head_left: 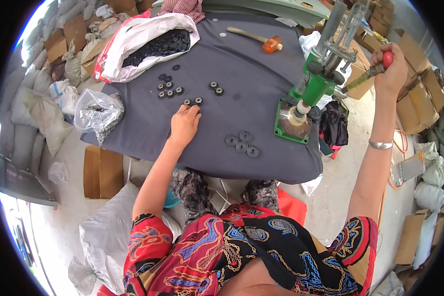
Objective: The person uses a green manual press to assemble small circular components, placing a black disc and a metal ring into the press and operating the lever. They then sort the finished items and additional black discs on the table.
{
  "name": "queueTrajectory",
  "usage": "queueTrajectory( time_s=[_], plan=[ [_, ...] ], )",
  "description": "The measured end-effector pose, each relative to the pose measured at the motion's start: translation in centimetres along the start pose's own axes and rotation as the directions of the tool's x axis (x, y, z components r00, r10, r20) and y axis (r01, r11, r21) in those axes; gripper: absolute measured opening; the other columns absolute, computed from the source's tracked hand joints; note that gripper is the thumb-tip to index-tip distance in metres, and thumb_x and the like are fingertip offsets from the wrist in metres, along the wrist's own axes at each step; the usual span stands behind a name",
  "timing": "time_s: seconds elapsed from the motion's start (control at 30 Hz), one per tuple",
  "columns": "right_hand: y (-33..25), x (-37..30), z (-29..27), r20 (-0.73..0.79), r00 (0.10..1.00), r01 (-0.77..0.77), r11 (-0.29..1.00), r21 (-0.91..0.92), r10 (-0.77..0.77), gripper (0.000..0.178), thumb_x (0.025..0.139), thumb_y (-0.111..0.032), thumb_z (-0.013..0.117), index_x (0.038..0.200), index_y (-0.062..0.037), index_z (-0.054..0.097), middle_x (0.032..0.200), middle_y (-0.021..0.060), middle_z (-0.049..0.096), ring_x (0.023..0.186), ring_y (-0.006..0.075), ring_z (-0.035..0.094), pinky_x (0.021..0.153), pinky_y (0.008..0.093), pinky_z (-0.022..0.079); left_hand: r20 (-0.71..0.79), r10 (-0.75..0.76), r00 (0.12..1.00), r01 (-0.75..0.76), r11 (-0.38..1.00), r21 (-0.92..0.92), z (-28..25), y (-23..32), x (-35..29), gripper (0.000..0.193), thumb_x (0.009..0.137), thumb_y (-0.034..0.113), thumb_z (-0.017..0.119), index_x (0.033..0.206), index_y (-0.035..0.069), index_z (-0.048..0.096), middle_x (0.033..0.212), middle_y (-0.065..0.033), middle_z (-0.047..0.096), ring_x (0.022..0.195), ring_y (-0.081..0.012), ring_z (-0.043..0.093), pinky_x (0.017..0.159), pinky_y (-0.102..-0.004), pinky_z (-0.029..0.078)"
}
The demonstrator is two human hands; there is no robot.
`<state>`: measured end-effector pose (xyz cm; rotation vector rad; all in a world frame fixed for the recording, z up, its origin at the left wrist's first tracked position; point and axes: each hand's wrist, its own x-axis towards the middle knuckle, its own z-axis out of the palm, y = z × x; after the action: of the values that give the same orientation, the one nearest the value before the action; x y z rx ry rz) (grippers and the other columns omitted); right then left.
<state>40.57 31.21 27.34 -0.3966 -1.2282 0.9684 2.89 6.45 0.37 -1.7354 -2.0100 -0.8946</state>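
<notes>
The left hand (185, 122) is down on the dark cloth of the worktop (276, 165), fingers bent, tips right up against one of a pair of small black wheels (198, 101); whether they've actually pinched it, I can't tell from here. And over to the far right, the right hand (394, 74) is wrapped round the red knob (388, 59) at the end of the press lever (358, 84)! That lever runs left from the right hand to the green press (313, 86), standing on the worktop's edge between the two hands. Back to the left hand: just beyond it and to its left sits a cluster of black discs (170, 93), several with metal centres, and a little beyond it to the right, two more discs (219, 92) side by side. Nearer the body and right of that hand, four dark rings (241, 147) lie grouped together. Left of it slumps a clear bag (101, 116) with small pieces inside; well beyond it, a white sack (118, 56) gapes open on black pieces (160, 47), and far off to its right, there's the mallet (271, 45), orange-headed, lying flat.
</notes>
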Motion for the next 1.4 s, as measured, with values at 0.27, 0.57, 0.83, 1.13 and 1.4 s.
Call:
queueTrajectory(
  time_s=[0.27, 0.57, 0.83, 1.13, 1.4],
  plan=[
    [0.3, -0.1, 0.1, -0.014, 1.000, 0.001, 1.000, -0.021, -0.001, 0.027, 0.089, -0.020, 0.054, 0.075, 0.0026, 0.055, 0.056, 0.0108, 0.049, 0.051, 0.0210, 0.049, 0.050, 0.0330, 0.039, -0.120, -0.047, 0.992, 0.046, 0.999, -0.004, -1.8, 1.3, -1.8, 0.018, 0.078, 0.007, 0.068, 0.096, 0.004, 0.064, 0.088, -0.0101, 0.068, 0.081, -0.0291, 0.063, 0.069, -0.0399, 0.051],
    [0.2, 0.3, -0.3, -0.002, 1.000, 0.011, 1.000, -0.022, -0.011, 0.025, 0.088, -0.019, 0.055, 0.076, 0.0031, 0.055, 0.058, 0.0119, 0.050, 0.052, 0.0218, 0.049, 0.051, 0.0334, 0.040, 0.056, -0.023, 0.998, 0.006, 0.956, 0.294, -1.8, -0.9, -4.9, 0.030, 0.085, 0.018, 0.063, 0.112, 0.004, 0.064, 0.110, -0.0103, 0.067, 0.102, -0.0270, 0.059, 0.085, -0.0457, 0.044],
    [0.3, 0.8, -0.6, -0.039, 0.999, 0.004, 1.000, -0.025, -0.005, 0.025, 0.088, -0.017, 0.055, 0.075, 0.0041, 0.055, 0.056, 0.0120, 0.049, 0.052, 0.0229, 0.049, 0.051, 0.0341, 0.039, 0.018, -0.140, 0.990, 0.139, 0.989, 0.044, -2.6, 0.4, -3.1, 0.026, 0.081, 0.012, 0.067, 0.107, 0.006, 0.068, 0.097, -0.0113, 0.068, 0.089, -0.0300, 0.060, 0.083, -0.0423, 0.045],
    [0.0, 0.2, 0.0, -0.016, 1.000, 0.009, 1.000, -0.020, -0.009, 0.024, 0.087, -0.016, 0.054, 0.074, 0.0039, 0.055, 0.056, 0.0115, 0.048, 0.052, 0.0232, 0.049, 0.050, 0.0337, 0.039, -0.078, -0.143, 0.987, 0.146, 0.989, 0.030, 1.6, 0.4, -1.5, 0.027, 0.081, 0.012, 0.067, 0.108, 0.008, 0.069, 0.099, -0.0105, 0.066, 0.090, -0.0308, 0.059, 0.077, -0.0422, 0.048],
    [0.2, 0.8, -0.8, 0.000, 0.996, 0.093, 0.991, -0.092, -0.094, 0.024, 0.087, -0.016, 0.054, 0.075, 0.0037, 0.056, 0.057, 0.0133, 0.053, 0.047, 0.0236, 0.052, 0.047, 0.0341, 0.041, -0.071, -0.087, 0.994, 0.093, 0.992, 0.083, 1.7, 1.0, -1.0, 0.030, 0.077, 0.010, 0.070, 0.107, 0.007, 0.069, 0.094, -0.0108, 0.066, 0.086, -0.0305, 0.059, 0.079, -0.0404, 0.048]
  ],
)
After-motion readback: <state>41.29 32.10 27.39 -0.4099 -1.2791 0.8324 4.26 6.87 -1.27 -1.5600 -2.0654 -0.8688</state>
